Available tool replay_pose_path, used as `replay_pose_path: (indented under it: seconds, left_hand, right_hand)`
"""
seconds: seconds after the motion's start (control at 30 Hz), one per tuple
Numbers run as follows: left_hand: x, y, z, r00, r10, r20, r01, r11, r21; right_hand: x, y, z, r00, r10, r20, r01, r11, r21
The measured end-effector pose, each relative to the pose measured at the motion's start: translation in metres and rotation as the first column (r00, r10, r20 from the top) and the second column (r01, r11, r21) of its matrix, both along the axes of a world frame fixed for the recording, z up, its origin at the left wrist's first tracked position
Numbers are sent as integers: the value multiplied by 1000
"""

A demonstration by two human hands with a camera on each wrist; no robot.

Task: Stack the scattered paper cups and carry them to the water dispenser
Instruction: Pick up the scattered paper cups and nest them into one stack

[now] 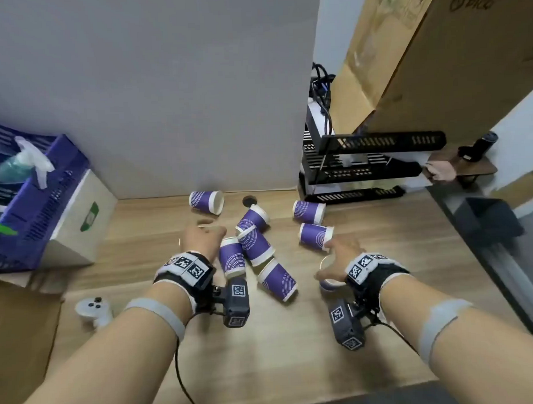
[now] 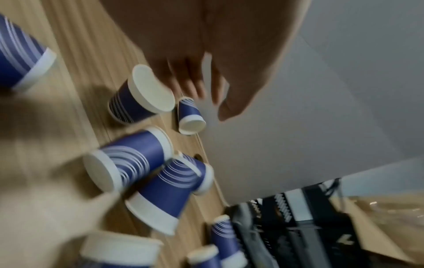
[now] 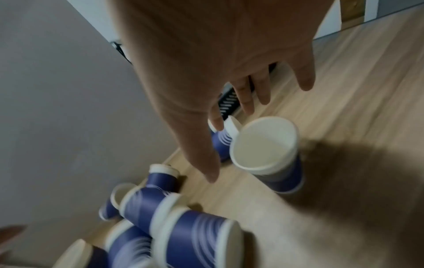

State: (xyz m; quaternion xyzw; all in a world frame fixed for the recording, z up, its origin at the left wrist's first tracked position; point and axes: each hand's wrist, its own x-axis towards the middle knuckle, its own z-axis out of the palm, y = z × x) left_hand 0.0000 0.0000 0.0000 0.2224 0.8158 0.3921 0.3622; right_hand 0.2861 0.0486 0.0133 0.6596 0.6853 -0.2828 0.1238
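Observation:
Several purple paper cups with white rims lie on their sides across the wooden table (image 1: 264, 353), among them one at the back (image 1: 206, 201) and a middle cluster (image 1: 256, 246). My left hand (image 1: 203, 235) hovers with loose fingers (image 2: 195, 87) just above one cup (image 2: 142, 98), holding nothing. That cup is almost hidden under the hand in the head view. My right hand (image 1: 341, 255) is spread, its fingers (image 3: 246, 101) over an upright cup (image 3: 266, 148) near my wrist (image 1: 330, 283), not gripping it. Two more cups (image 1: 316, 235) lie just beyond it.
A blue crate (image 1: 47, 191) with a spray bottle sits on a box at the left. A white controller (image 1: 93, 309) lies near my left forearm. A black metal rack (image 1: 363, 165) stands at the back right beside a grey partition. The table's right edge drops off.

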Motion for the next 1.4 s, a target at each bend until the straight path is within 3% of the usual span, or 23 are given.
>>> replay_pose_path:
  seconds: [0.07, 0.13, 0.33, 0.53, 0.7, 0.87, 0.97, 1.1, 1.23, 1.4]
  left_hand:
    - [-8, 1, -3, 962, 30, -272, -56, 994, -90]
    - [-14, -6, -9, 935, 16, -354, -79, 983, -166]
    - [-31, -11, -51, 957, -86, -276, 28, 978, -208]
    - [-37, -3, -62, 976, 29, -216, -48, 996, -80]
    - [-38, -5, -39, 969, 58, -241, -55, 998, 19]
    - [-28, -16, -9, 919, -197, -341, 255, 958, 133]
    - [-23, -24, 5, 867, -290, -405, 361, 926, 111]
    - [-20, -30, 25, 847, -336, -412, 418, 900, 125]
    - [-17, -34, 45, 892, -376, -250, 428, 881, 200]
    - [-26, -60, 49, 913, -329, -240, 369, 918, 143]
  right_hand:
    - [2, -2, -10, 999, -3, 45, 7, 997, -75]
    - [4, -7, -25, 997, 3, 74, 5, 994, -112]
    - [-7, 3, -46, 998, -57, 12, 57, 998, 25]
    - [-28, 24, -27, 943, -154, -295, 203, 969, 144]
    - [-59, 29, 7, 861, -81, -502, 202, 960, 193]
    - [-105, 28, 46, 705, 67, -706, 97, 977, 189]
    - [-127, 24, 59, 683, 178, -708, -51, 979, 197]
    - [-148, 18, 60, 727, 270, -632, -224, 962, 154]
    - [-166, 8, 56, 690, 283, -666, -365, 931, 18]
    - [-185, 4, 52, 679, 393, -620, -509, 861, -11]
